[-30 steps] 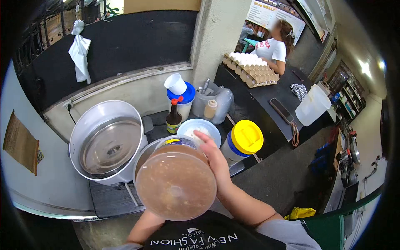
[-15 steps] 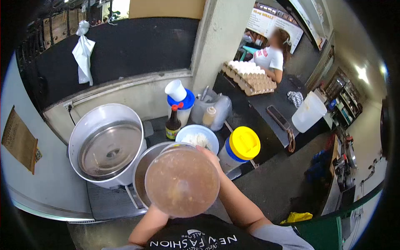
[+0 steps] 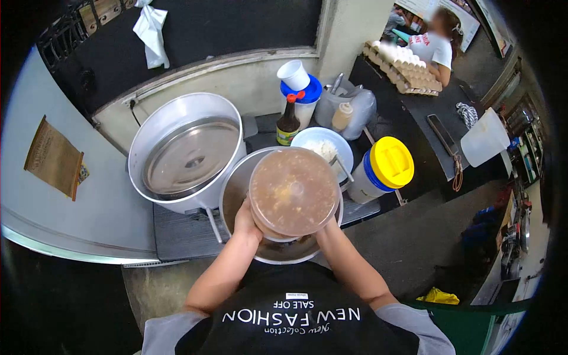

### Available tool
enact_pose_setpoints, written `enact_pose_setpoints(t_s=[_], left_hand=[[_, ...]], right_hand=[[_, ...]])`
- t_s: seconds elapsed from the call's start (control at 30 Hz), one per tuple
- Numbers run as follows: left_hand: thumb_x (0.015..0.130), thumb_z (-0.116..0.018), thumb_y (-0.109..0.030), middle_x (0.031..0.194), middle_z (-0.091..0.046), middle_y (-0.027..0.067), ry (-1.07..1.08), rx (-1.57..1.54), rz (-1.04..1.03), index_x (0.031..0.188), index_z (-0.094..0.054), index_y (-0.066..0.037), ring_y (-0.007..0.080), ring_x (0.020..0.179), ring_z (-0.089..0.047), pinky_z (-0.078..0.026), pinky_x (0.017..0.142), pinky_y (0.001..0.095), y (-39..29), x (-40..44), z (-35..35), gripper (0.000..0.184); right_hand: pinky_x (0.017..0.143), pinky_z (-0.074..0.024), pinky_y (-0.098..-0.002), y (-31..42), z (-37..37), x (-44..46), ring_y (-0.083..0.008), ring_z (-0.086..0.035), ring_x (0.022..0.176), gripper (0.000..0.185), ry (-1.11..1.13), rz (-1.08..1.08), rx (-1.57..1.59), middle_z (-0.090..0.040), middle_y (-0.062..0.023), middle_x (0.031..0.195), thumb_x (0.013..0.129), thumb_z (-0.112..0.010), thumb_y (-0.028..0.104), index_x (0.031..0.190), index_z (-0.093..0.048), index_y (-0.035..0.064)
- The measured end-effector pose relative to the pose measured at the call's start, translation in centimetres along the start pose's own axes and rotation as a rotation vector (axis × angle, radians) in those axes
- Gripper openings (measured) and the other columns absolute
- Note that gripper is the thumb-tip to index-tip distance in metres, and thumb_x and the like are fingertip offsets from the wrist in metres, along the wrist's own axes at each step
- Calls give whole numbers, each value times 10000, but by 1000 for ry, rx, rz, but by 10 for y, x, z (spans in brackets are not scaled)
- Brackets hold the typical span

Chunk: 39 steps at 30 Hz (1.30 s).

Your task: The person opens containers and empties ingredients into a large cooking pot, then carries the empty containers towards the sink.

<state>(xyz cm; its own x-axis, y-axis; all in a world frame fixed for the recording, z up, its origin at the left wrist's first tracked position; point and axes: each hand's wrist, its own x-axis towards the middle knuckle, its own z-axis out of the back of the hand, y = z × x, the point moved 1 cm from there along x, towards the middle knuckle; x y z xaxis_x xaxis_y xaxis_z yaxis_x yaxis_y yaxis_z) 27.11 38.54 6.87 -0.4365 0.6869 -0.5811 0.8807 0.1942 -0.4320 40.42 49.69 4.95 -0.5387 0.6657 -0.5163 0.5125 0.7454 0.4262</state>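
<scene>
A clear round container [image 3: 294, 192] of brown, lumpy contents is held over a wide metal bowl [image 3: 232, 201], its round face towards the camera. My left hand [image 3: 246, 222] grips its left side, with the fingers partly hidden behind it. At its lower right, my right hand [image 3: 326, 229] supports the other side, and most of those fingers are hidden. Some brown residue shows inside the bowl below. Just behind the container stands a light blue bowl [image 3: 342, 147] of white food with a utensil in it.
A large pot [image 3: 133, 155] with a metal lid inside stands left. Behind are a dark sauce bottle [image 3: 288, 123], a squeeze bottle [image 3: 342, 116] and a blue-lidded tub [image 3: 307, 105]. A yellow-lidded jar [image 3: 391, 163] is right. Beyond, a person [image 3: 436, 48] is beside egg trays [image 3: 408, 74].
The view has shifted, so the counter items appear higher and further right. My right hand has moved from the container's upper right to its lower right, and my left hand shows more.
</scene>
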Motion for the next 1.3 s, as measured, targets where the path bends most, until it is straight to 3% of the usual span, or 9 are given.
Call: enact_pose_setpoints(t_s=[0.27, 0.43, 0.7, 1.0, 1.1, 1.2, 1.3], left_hand=[[1033, -344, -346, 1300, -550, 167, 152, 95, 17, 1310, -479, 6, 286, 1190, -538, -442, 1001, 411, 11, 35, 34, 468], [1025, -365, -365, 1252, -579, 174, 3, 208, 71, 1287, -491, 15, 287, 1119, -586, -477, 952, 415, 7, 26, 30, 479], [1029, -329, -374, 1310, -549, 157, 158, 213, 119, 1311, -488, -28, 289, 1160, -557, -463, 973, 417, 8, 18, 31, 474], [1034, -315, -350, 1387, -495, 121, 112, 215, 197, 1359, -453, -49, 273, 1273, -462, -353, 1076, 405, -1, 40, 37, 465], [1034, -314, -342, 1384, -497, 122, 310, 180, 179, 1359, -452, -40, 275, 1277, -458, -344, 1081, 407, 5, 59, 54, 465], [1031, -331, -318, 1372, -505, 134, 239, 190, 198, 1356, -451, -29, 280, 1261, -478, -367, 1070, 404, 0, 49, 43, 452], [1028, -344, -320, 1361, -512, 148, 270, 206, 178, 1351, -455, -22, 286, 1240, -500, -403, 1044, 406, 2, 53, 45, 453]], right_hand=[[848, -549, -405, -13, 8, 0, -265, -638, 1006, 345, 101, -35, 90, -633, -137, 1159, 964, -492, 255, 1192, -586, 14], [859, -546, -411, -18, 9, -20, -261, -629, 1027, 354, 327, -69, 129, -626, -117, 1180, 963, -498, 276, 1212, -582, 39], [869, -537, -421, -29, 41, -7, -271, -618, 1055, 387, 39, 74, 52, -615, -124, 1204, 966, -492, 285, 1249, -556, 28], [881, -528, -440, -42, 38, -5, -304, -609, 1080, 424, -147, 155, 21, -600, -152, 1234, 978, -464, 288, 1257, -536, -24], [886, -524, -450, -48, 40, 0, -306, -612, 1077, 413, -140, 226, -5, -607, -151, 1226, 976, -465, 285, 1247, -548, -16], [867, -529, -442, -47, 51, 8, -311, -625, 1049, 376, -121, 177, 135, -631, -170, 1176, 962, -494, 259, 1189, -591, -25], [844, -530, -448, -44, 32, -9, -316, -643, 997, 360, -251, 166, 22, -646, -192, 1125, 952, -512, 252, 1136, -616, -40]])
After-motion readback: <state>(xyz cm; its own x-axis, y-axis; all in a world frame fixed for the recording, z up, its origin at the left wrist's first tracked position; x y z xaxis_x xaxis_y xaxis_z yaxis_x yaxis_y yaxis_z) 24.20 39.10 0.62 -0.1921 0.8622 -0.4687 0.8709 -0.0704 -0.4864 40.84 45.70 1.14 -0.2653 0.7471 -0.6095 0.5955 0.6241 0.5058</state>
